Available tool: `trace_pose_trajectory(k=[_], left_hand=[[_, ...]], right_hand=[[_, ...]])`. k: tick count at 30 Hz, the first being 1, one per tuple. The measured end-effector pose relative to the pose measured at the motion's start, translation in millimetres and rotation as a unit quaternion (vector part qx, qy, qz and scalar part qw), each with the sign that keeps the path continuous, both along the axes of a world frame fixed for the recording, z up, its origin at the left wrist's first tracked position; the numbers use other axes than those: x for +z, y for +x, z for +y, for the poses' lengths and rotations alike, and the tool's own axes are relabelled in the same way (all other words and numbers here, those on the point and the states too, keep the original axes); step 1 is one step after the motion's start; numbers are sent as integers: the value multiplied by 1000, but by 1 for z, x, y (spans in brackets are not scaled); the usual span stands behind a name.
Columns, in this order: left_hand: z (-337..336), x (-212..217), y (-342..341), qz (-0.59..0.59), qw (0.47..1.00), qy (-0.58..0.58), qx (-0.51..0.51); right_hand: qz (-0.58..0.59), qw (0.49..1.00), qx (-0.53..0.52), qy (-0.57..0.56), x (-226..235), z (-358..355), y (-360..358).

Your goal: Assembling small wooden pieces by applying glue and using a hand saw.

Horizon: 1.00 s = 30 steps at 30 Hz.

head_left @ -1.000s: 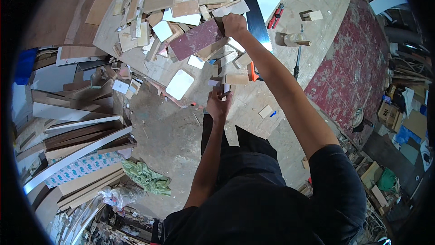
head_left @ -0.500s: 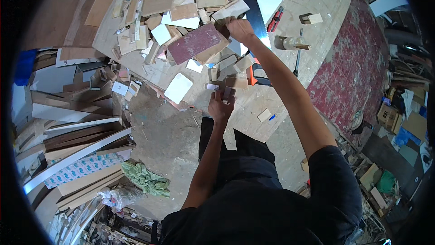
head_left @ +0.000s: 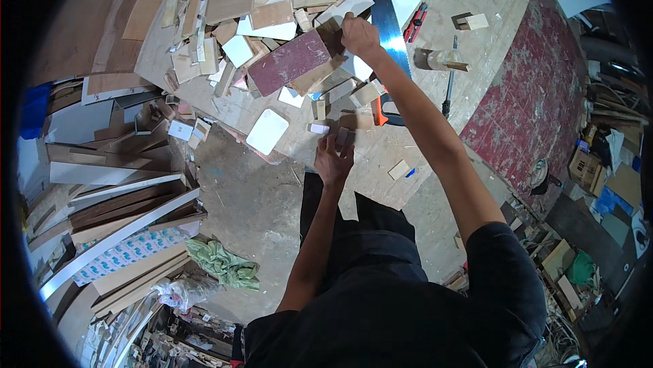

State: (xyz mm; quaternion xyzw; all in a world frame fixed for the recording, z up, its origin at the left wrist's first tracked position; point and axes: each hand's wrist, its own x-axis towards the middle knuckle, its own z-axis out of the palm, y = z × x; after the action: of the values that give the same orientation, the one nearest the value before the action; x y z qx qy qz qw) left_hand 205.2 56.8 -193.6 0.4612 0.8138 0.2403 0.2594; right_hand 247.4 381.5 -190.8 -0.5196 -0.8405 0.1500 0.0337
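My left hand is at the near edge of the worktable, its fingers closed round a small wooden block. Just beyond are a small white-faced block and a flat brown wood piece. Farther off, my right hand reaches into the offcut pile with curled fingers; what they grip is hidden. Beside it on the left lies a dark red board. A handsaw with an orange and black handle lies to its right, the forearm passing over part of it.
Wood offcuts heap across the table's far left. A white rounded plate lies near the front edge. On the right are a red tool, a wooden cylinder-like piece and a long thin tool. Stacked boards stand at left.
My right hand has shifted slightly away from me, its fingers more curled. The left hand stays by the small block. The whole view has tilted a little.
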Motion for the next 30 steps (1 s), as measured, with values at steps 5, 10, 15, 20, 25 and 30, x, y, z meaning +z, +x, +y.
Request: trace_pose_trajectory(k=[5, 10, 15, 20, 25, 30], left_hand=[[1, 4, -1, 8, 1000, 6, -14], [-19, 9, -18, -95, 992, 56, 58], [-15, 15, -59, -87, 993, 23, 81], [20, 14, -82, -45, 993, 16, -108], [10, -2, -82, -6, 993, 42, -106], [-23, -14, -45, 107, 987, 66, -98]], right_hand=[[77, 993, -80, -41, 15, 0, -16], [288, 935, -206, 24, 41, -13, -11], [153, 928, -337, -41, 59, -83, 65], [3, 909, -414, -41, 36, -156, 143], [-32, 952, -292, -83, 16, -240, 163], [-32, 963, -239, -118, 15, -231, 155]])
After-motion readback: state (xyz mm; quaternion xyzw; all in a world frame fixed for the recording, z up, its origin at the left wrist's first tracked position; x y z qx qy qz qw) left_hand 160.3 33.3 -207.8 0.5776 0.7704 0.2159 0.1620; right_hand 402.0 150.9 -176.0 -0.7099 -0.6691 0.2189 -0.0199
